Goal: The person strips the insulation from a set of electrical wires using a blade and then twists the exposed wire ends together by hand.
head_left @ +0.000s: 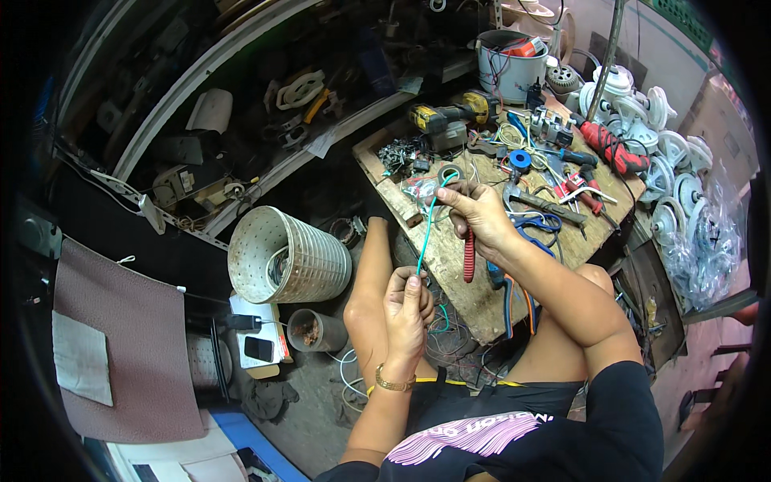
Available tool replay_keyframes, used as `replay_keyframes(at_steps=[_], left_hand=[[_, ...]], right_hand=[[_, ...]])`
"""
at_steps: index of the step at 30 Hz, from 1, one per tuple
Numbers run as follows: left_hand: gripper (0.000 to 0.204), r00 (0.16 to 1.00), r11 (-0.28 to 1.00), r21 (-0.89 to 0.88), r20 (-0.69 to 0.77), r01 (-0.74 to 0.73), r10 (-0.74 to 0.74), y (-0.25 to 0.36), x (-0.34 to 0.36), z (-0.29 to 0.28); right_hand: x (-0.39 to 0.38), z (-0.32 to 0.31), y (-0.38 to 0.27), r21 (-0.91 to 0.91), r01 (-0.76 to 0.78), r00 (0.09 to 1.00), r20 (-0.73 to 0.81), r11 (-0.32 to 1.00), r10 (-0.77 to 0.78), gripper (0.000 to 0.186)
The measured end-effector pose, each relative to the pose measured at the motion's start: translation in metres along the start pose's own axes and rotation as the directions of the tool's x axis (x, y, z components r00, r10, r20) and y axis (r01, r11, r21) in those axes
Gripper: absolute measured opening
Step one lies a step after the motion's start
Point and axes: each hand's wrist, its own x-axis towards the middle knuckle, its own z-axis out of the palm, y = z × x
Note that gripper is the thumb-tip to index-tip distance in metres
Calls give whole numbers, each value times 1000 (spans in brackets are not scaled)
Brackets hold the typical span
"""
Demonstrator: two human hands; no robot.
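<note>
My left hand (pixel 408 305) pinches a thin green wire (pixel 428 226) below the worktable's left edge, with a loose green length hanging beside it. My right hand (pixel 474 209) grips the wire higher up between thumb and finger, over the wooden worktable (pixel 438 261). A red ribbed tool handle (pixel 469 261) hangs down from the same hand; its working end is hidden by the fingers. Near that hand lie a roll of tape (pixel 448 172), a hammer (pixel 546 206), blue-handled scissors (pixel 536 227) and orange-and-blue pliers (pixel 507 301).
Cordless drill (pixel 430 119), corded red power tool (pixel 610 149) and assorted tools crowd the table. A white bucket (pixel 511 68) stands behind; white plastic wheels (pixel 662 153) pile at right. A perforated bin (pixel 313 257) and small grey container (pixel 317 325) sit left of my legs, beside cluttered shelves (pixel 217 128).
</note>
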Motion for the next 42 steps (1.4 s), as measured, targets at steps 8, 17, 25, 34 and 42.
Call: replay_keyframes(at_steps=[8, 17, 25, 34, 42], left_hand=[[9, 928, 788, 551, -63, -275, 368, -14, 18, -22], [10, 953, 771, 574, 59, -277, 299, -26, -2, -17], [12, 991, 999, -17, -129, 36, -38, 0, 3, -21], [19, 990, 958, -252, 3, 137, -141, 6, 4, -23], [19, 987, 967, -204, -4, 155, -159, 11, 1, -21]], right_hand=[[-24, 12, -26, 180, 10, 994, 103, 984, -29, 10], [17, -15, -17, -508, -13, 997, 53, 861, 47, 23], [-9, -7, -5, -453, -27, 960, 235, 891, 148, 25], [-31, 14, 34, -358, 3, 791, 572, 934, 217, 17], [-32, 16, 15, -618, 377, 778, 615, 690, 126, 25]])
